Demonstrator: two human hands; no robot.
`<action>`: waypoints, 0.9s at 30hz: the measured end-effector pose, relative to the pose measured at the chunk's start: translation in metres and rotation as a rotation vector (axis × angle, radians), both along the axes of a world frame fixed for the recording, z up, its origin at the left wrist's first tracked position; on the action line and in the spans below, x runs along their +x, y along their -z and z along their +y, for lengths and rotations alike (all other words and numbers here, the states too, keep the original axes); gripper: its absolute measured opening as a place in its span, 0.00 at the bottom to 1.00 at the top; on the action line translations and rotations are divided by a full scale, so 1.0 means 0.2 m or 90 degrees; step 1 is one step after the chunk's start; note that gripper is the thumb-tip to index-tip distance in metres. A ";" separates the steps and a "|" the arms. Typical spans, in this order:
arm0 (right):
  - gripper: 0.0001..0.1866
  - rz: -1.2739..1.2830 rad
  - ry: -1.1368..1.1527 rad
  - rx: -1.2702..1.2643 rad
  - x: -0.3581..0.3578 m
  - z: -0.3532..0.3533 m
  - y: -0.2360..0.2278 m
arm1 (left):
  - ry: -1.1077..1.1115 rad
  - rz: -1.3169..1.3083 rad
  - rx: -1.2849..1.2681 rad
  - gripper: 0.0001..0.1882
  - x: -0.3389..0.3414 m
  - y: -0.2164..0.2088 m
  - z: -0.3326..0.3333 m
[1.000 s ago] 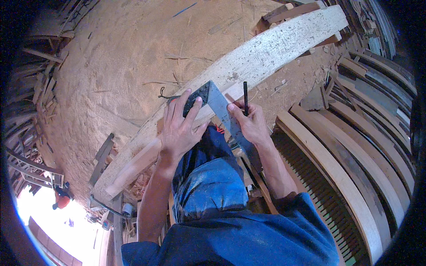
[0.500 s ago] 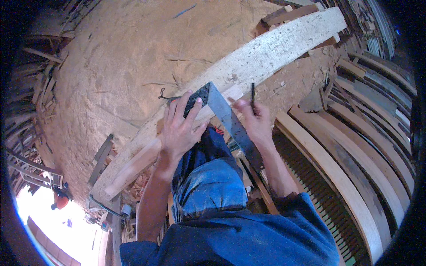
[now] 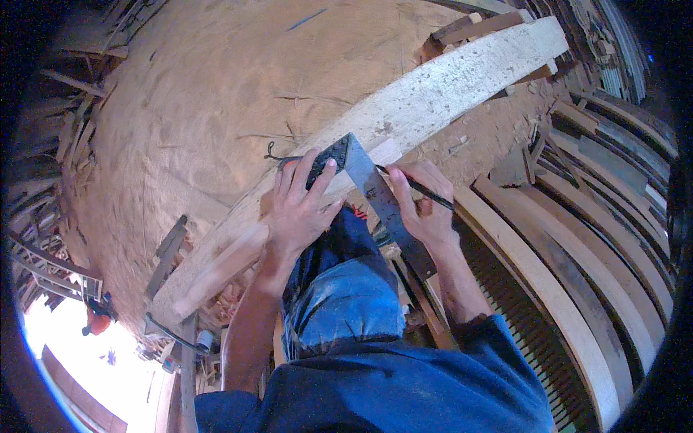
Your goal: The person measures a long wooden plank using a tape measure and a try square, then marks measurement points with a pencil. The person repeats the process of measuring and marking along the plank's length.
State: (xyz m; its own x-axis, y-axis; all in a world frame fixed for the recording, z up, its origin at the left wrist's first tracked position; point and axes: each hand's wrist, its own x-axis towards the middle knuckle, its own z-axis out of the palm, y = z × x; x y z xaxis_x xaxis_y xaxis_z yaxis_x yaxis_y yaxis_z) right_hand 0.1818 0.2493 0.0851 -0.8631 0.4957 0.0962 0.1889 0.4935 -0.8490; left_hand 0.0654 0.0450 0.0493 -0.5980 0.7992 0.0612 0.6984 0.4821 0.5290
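A wide flat metal blade (image 3: 380,195) with a black textured handle (image 3: 332,160) lies at an angle across a long pale wooden beam (image 3: 433,97). I cannot tell whether this tool is a square or a saw. My left hand (image 3: 297,206) presses the handle against the beam, thumb and fingers bent over it. In my right hand (image 3: 429,206) is a dark pencil (image 3: 433,193), pinched and tilted. Its tip meets the blade's right edge, near a small pale patch (image 3: 386,151) on the beam. The blade's lower end reaches past my right wrist.
Curved planks (image 3: 548,281) stand in rows on the right. Wood blocks (image 3: 469,32) sit under the beam's far end. Sawdust covers the ground (image 3: 216,101). A dark offcut (image 3: 170,249) lies at the left. My blue-clad leg (image 3: 346,289) is below the beam.
My right hand has turned the pencil from upright to slanted and brought its tip down beside the blade. The left hand keeps its hold on the handle.
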 end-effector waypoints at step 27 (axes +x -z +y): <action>0.14 -0.143 0.017 -0.517 0.33 0.04 -0.03 | -0.223 -0.267 0.244 0.38 -0.10 -0.02 -0.09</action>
